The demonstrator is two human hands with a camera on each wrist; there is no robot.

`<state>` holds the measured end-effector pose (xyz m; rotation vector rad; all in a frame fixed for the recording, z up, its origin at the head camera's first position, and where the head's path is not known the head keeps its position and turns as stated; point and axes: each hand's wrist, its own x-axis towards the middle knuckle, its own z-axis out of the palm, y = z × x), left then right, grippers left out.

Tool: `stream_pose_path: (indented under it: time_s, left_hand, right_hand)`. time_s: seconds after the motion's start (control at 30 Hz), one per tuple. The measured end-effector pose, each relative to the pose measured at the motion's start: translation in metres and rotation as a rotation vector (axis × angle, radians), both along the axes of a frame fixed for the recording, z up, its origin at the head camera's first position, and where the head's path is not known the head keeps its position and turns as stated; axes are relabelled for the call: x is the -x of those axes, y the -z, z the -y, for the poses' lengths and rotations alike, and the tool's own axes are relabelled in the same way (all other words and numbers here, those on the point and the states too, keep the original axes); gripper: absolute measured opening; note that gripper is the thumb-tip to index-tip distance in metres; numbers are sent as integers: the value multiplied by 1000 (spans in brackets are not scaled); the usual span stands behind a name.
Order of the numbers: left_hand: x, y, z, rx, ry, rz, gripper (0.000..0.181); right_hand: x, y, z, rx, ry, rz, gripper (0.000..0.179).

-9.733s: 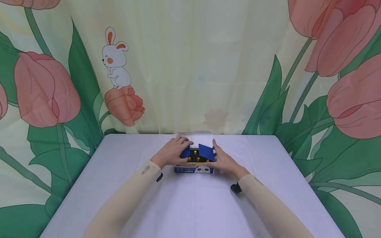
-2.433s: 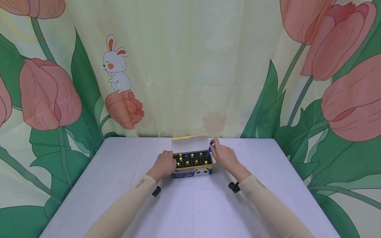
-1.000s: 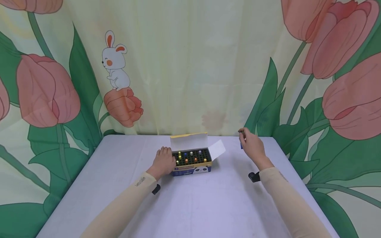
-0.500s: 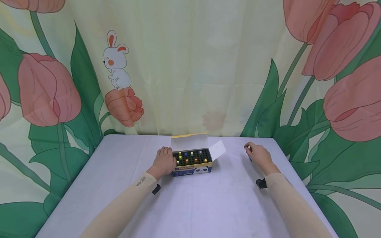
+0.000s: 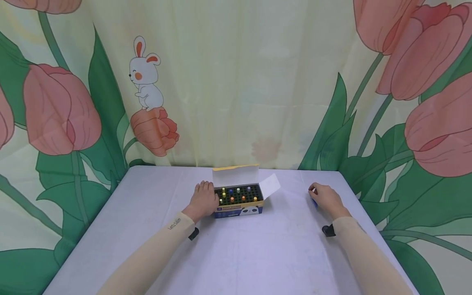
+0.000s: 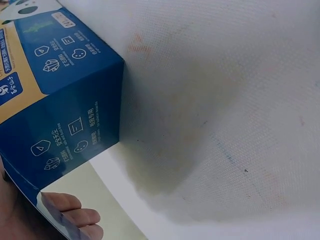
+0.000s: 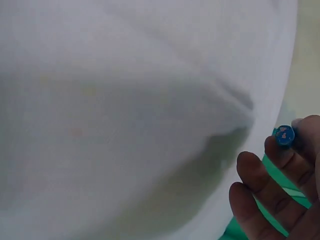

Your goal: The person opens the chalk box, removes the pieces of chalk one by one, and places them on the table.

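Observation:
A blue and yellow cardboard box (image 5: 238,211) with a panda print stands on the table, lid raised at the back. Coloured chalk sticks (image 5: 243,198) poke up from its black grid insert. My left hand (image 5: 202,200) holds the box at its left end. The left wrist view shows its fingers (image 6: 82,216) curled past the open side flap (image 6: 55,215). Well right of the box, my right hand (image 5: 326,200) pinches a blue chalk stick (image 5: 314,203) between thumb and fingertips. Its round blue end (image 7: 285,135) shows in the right wrist view; the other fingers are bent loosely.
A white cloth covers the table (image 5: 243,254), with faint coloured marks on it. The box's right side flap (image 5: 270,186) sticks outward. Behind the table hangs a curtain (image 5: 236,82) printed with tulips and a rabbit.
Earlier, both hands were at the box flaps. The right hand then drew the blue chalk stick from the box, carried it right, and has since come lower and nearer. The left hand stays at the box.

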<state>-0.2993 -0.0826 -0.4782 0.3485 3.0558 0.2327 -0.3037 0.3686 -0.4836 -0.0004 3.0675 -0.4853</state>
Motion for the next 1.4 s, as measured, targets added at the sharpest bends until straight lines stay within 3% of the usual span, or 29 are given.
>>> stream_pose_path:
  time_s: [0.33,0.73,1.2,1.3,1.4]
  left_hand:
    - [-1,-1,-1,-30,-6,11,61]
    - [1,2,-3,-38,7,11,61]
    - [-2,0,0,-49,6,3,61]
    - [-2,1,0,-46,6,8,61]
    - [0,1,0,-43,5,8,61]
  right_hand:
    - [-6,2,-21,-42,8,94,25]
    - [-17,6,-37,-60,33,98,25]
    - [-10,11,-40,-56,43,87,33]
    - [-8,11,-39,-57,55,49,33]
    - [-6,9,-38,-64,81,-72,32]
